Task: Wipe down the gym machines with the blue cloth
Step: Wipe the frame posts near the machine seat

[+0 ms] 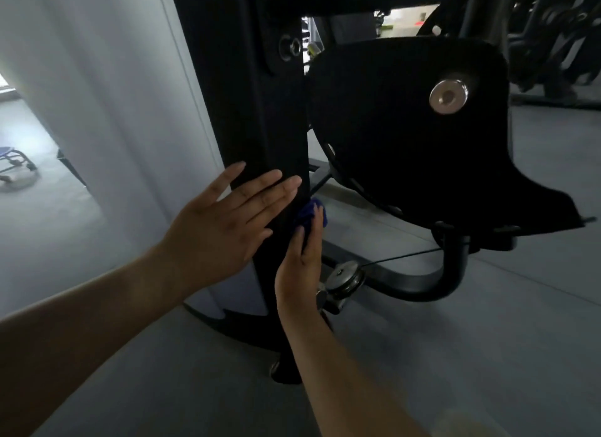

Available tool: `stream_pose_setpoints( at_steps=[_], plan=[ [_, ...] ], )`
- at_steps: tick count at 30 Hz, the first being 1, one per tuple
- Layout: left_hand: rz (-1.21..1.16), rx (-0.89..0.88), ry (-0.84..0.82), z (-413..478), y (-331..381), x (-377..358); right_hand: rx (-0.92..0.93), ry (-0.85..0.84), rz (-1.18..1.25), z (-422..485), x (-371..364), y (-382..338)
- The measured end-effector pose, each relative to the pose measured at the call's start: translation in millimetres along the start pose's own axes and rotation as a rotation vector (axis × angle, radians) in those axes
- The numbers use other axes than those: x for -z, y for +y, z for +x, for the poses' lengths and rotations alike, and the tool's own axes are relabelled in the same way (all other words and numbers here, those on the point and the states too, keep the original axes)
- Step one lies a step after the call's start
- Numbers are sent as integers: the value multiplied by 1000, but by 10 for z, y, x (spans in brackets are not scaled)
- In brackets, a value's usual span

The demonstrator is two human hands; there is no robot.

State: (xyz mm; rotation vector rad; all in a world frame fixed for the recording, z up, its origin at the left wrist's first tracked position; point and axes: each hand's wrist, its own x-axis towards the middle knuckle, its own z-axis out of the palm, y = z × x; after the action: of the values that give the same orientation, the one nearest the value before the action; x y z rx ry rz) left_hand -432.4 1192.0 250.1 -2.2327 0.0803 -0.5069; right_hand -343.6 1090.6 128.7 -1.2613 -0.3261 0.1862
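- Far off to the left of my left hand, a small stool-like thing (14, 163) with a round bluish top stands on the floor (455, 355). It is blurred and cut by the frame edge, so I can't say more.
- A pale white panel (130, 111) rises just left of my left hand.
- My left hand (224, 222) lies flat on the machine's black upright post (260, 111), fingers straight and slightly spread, their tips reaching the post's right edge.
- The blue cloth (310, 212) is bunched against the post's right edge, just under my left fingertips. Only a small wad shows.
- My right hand (300, 267) holds the cloth between thumb and fingers and presses it to the post. I see the back of this hand, and the fingertips are mostly hidden by the cloth.
- Just right of my right wrist sits a metal pulley (344, 282), with a thin cable (400, 259) running off to the right.
- Above and to the right hangs a broad black plate (406, 144) with a shiny bolt (448, 96). Its surface is too dark to read any detail.
- At the far upper right, other machines (553, 30) are dark and cut off.
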Motion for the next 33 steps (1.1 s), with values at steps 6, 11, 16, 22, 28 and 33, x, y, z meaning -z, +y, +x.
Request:
stream_pose_setpoints(
  at_steps=[6,11,16,22,28,33],
  plan=[
    [3,64,10,29,-173,162,97,-62,-36,-30,-101,-312],
    [-24,158,84,88,-344,315,253,-187,-204,-265,-39,-331],
    [53,202,210,80,-640,397,500,-207,-307,-48,-128,-602],
    [11,276,221,82,-892,461,884,-125,-584,199,-368,-719],
    [-49,199,168,20,-987,502,1063,-171,-792,289,-278,-784],
    [-47,201,202,-28,-1171,624,1100,-155,-773,370,-342,-1074]
  ],
)
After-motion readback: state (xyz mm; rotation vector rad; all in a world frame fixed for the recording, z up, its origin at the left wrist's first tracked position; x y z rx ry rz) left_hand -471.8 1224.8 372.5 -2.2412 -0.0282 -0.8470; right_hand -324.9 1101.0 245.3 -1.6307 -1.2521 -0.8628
